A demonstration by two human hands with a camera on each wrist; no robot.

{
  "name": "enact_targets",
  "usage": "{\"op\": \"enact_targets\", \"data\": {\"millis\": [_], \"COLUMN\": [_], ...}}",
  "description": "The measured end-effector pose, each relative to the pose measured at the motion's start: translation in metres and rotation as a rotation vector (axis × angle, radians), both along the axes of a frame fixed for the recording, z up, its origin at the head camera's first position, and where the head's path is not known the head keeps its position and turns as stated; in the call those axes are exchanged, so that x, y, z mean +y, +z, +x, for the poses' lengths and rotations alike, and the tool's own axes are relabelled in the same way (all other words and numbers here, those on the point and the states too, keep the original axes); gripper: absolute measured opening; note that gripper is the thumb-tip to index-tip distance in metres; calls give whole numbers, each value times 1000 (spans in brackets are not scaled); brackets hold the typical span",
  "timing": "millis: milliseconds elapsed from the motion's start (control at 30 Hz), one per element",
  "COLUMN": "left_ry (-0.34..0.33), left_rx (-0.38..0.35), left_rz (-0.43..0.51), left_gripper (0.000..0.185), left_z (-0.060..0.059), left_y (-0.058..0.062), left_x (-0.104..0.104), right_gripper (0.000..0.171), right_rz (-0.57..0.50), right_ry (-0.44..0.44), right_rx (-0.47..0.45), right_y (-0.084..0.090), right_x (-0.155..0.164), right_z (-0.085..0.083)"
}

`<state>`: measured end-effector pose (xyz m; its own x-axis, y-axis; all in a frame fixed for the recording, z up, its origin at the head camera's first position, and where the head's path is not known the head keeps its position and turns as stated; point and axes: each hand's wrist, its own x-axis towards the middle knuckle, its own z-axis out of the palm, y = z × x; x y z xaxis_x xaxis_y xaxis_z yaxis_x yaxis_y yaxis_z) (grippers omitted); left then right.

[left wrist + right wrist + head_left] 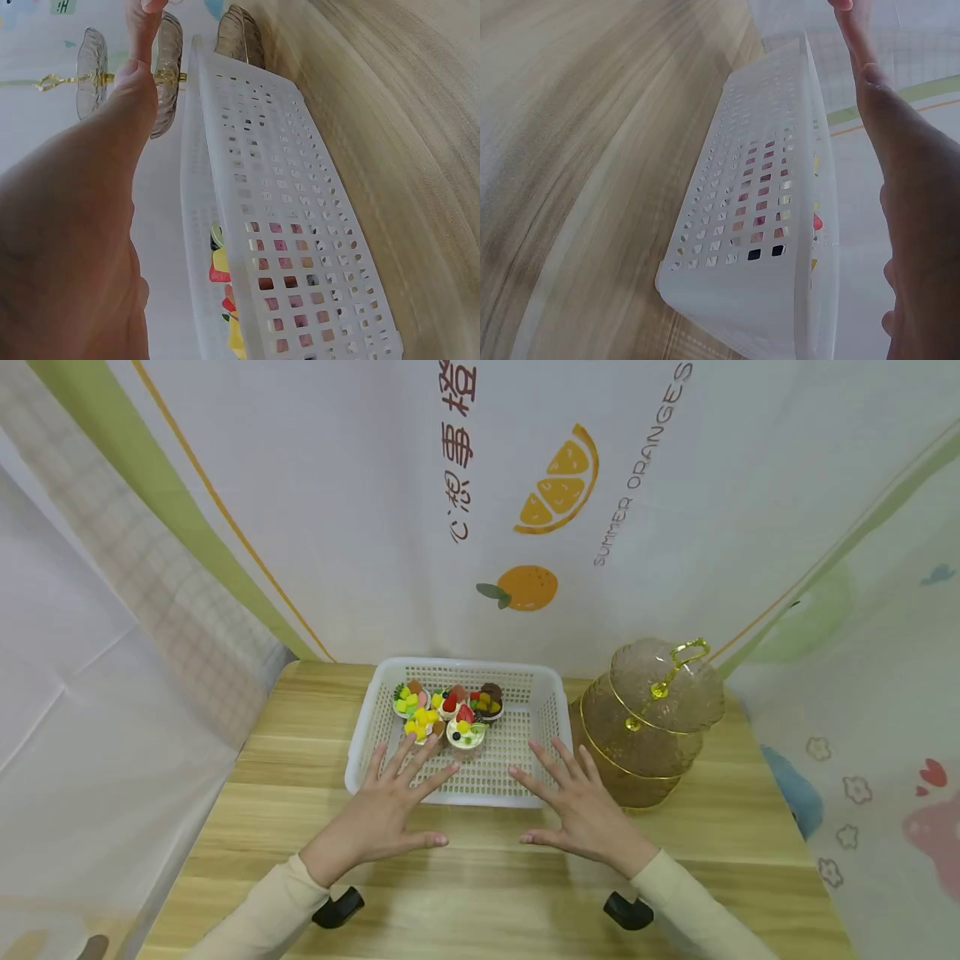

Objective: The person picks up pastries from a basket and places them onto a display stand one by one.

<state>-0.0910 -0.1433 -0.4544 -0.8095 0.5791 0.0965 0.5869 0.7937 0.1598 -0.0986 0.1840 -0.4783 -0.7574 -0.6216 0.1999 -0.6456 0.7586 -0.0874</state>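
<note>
Both hands hover with fingers spread above the near side of a white plastic basket (555,710). My left hand (386,814) is over its near left part and holds nothing. Over the near right part is my right hand (588,814), also holding nothing. Several small cups of toy fruit dessert cluster in the basket's left and middle. Among them are a cup with strawberry and cream (465,735), one with yellow cubes (422,724) and a dark-topped one (489,700). In both wrist views the basket's slotted wall (292,180) partly hides the cups.
A tiered stand (637,735) with smoky clear plates, gold rims and a gold handle stands right of the basket on the wooden table (480,893). Behind hangs a white curtain (360,527) with orange prints. More cloth hangs along both sides.
</note>
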Motion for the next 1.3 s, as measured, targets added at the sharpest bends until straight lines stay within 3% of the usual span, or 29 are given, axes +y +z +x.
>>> {"op": "enact_targets", "data": {"millis": [200,433,633,867,1100,1300], "left_ry": [51,154,260,327,364,376], "left_rx": [-98,-140,-179,-242,-284,-311], "left_rz": [19,149,193,195,183,178], "left_gripper": [92,92,93,96,103,103], "left_z": [-4,-14,-23,-30,-32,-31], "left_y": [-6,-14,-25,-35,-37,-34], "left_x": [-8,-37,-67,-84,-86,-85], "right_gripper": [87,93,93,84,79,78], "right_rz": [-10,-74,-281,-499,-607,-658], "right_ry": [14,-14,-83,-265,-350,-393], "right_rx": [3,-70,-180,-352,-442,-510], "right_y": [0,7,13,11,3,-7], "right_x": [1,-10,-26,-46,-60,-65], "right_z": [-5,-24,-53,-90,-128,-149]}}
